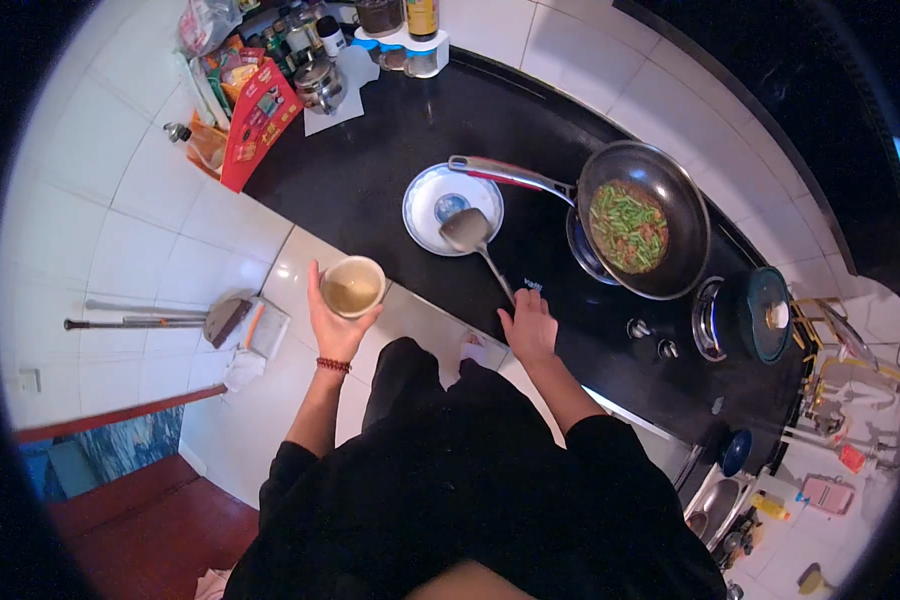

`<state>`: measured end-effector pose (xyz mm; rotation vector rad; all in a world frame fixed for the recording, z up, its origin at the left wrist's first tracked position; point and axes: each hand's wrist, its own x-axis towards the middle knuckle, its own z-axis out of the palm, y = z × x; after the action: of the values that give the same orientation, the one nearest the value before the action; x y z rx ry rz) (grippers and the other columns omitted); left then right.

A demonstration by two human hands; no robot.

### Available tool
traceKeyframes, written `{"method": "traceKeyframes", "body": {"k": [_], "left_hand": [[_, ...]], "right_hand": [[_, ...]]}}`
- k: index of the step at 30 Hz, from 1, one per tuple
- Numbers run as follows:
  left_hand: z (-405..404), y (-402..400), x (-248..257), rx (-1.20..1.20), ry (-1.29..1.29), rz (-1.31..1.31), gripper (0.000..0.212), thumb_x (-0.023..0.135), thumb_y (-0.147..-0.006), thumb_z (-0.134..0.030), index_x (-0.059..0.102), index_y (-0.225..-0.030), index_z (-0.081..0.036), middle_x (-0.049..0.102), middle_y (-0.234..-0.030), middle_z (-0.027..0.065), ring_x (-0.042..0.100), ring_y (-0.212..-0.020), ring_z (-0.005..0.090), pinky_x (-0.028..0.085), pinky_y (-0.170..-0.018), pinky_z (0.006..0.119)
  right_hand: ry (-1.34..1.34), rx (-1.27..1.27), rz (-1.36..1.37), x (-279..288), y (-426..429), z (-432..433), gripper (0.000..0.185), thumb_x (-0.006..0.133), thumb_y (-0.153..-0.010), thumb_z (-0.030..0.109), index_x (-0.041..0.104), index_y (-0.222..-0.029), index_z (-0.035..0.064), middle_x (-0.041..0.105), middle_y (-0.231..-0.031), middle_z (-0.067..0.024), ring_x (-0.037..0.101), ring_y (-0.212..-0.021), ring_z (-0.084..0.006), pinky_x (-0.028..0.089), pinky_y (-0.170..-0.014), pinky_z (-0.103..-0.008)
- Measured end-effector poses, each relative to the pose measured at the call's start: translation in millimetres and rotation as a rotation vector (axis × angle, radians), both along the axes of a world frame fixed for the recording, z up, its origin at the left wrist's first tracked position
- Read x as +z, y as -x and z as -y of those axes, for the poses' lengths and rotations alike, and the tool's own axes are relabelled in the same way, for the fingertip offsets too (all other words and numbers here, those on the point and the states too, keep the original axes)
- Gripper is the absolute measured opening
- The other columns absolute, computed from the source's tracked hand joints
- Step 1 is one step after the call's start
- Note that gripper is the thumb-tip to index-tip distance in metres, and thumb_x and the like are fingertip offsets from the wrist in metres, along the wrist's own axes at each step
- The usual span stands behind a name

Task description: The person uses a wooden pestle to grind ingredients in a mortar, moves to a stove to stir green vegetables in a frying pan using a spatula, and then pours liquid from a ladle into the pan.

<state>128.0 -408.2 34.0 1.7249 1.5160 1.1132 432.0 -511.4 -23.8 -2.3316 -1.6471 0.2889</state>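
Observation:
My left hand [337, 322] holds a small pale bowl [354, 286] with some liquid in it, over the floor beside the counter. My right hand [532, 322] is at the handle end of a metal spatula [466, 229], above the counter's front part; whether the fingers grip it is hard to tell. The spatula's blade rests on a white plate [425, 202] with a blue pattern. Beyond it, a frying pan [682, 202] holding chopped green vegetables and browned bits [630, 229] sits on the stove, its metal handle reaching over the plate's far edge.
A dark green lidded pot [765, 315] stands by the right burner [710, 319], near the stove knobs [639, 328]. Along the back left are a red box [261, 124], a metal teapot [320, 84] and a white rack [441, 56] with jars. The sink [720, 499] lies at lower right.

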Motion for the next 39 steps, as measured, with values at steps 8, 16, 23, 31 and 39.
{"method": "traceKeyframes", "body": {"k": [8,16,23,31,39], "left_hand": [[-159,6,-39,-0.151,-0.042,0.003,0.118,0.093,-0.054,-0.015,0.024,-0.149,0.001,0.044,-0.139,0.0186,0.047,-0.126,0.0316,0.035,-0.110,0.039],[-252,0,-47,-0.374,-0.069,-0.038,0.115,0.091,-0.059,-0.017,0.023,-0.150,-0.001,0.042,-0.141,0.0184,0.045,-0.128,0.0319,0.033,-0.110,0.040],[-279,15,-57,-0.408,0.016,-0.007,0.115,0.088,-0.062,-0.012,0.016,-0.151,0.001,0.035,-0.150,0.0189,0.037,-0.138,0.0305,0.027,-0.115,0.037],[-280,32,-41,-0.408,-0.006,-0.103,0.123,0.090,-0.061,-0.014,0.008,-0.152,0.001,0.022,-0.156,0.0223,0.026,-0.144,0.0317,0.021,-0.118,0.039],[-227,-46,30,-0.515,-0.185,-0.169,0.100,0.080,-0.071,-0.008,0.020,-0.152,-0.004,0.032,-0.152,0.0191,0.036,-0.138,0.0314,0.030,-0.114,0.042]], "right_hand": [[0.100,-0.180,0.261,-27,13,-36,0.028,0.067,-0.079,0.019,0.051,-0.100,0.0096,0.054,-0.100,-0.0108,0.058,-0.098,-0.0298,0.055,-0.072,-0.0418],[0.134,-0.508,-0.071,52,79,-14,0.020,0.061,-0.091,0.020,0.045,-0.097,0.0081,0.064,-0.085,-0.0188,0.065,-0.071,-0.0412,0.051,-0.061,-0.0505],[-0.078,-0.710,0.245,182,47,49,0.019,0.066,-0.090,0.016,0.062,-0.108,0.0109,0.064,-0.077,-0.0170,0.065,-0.066,-0.0368,0.051,-0.057,-0.0444],[0.374,-0.655,0.535,222,-95,50,0.022,0.061,-0.090,0.023,0.051,-0.103,0.0092,0.067,-0.083,-0.0133,0.068,-0.069,-0.0346,0.054,-0.058,-0.0446],[0.246,-0.640,0.379,158,-162,3,0.027,0.064,-0.087,0.019,0.048,-0.103,0.0052,0.068,-0.082,-0.0180,0.069,-0.073,-0.0370,0.056,-0.062,-0.0471]]}}
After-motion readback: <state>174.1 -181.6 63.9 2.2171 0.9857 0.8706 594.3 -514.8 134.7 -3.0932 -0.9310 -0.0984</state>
